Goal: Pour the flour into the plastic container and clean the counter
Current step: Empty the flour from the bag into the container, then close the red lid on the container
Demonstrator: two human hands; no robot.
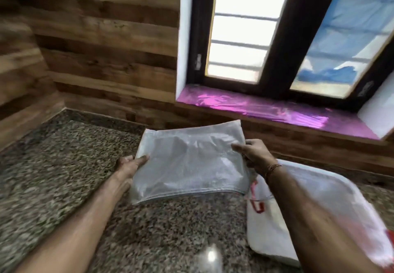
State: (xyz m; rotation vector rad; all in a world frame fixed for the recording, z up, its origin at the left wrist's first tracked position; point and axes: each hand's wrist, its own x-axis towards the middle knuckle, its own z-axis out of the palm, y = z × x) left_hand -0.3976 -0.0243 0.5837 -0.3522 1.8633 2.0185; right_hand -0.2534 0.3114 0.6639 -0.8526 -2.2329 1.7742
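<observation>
A flat, whitish translucent plastic bag is held up over the speckled granite counter. My left hand grips its left edge and my right hand pinches its upper right corner. It looks nearly flat, and the blur hides what is inside. To the right lies a white plastic packet with red print, partly hidden under my right forearm. No rigid plastic container is in view.
A wood-panelled wall runs behind the counter and around its left corner. Above right sits a dark-framed window with a shiny pink-covered sill. The image is motion-blurred.
</observation>
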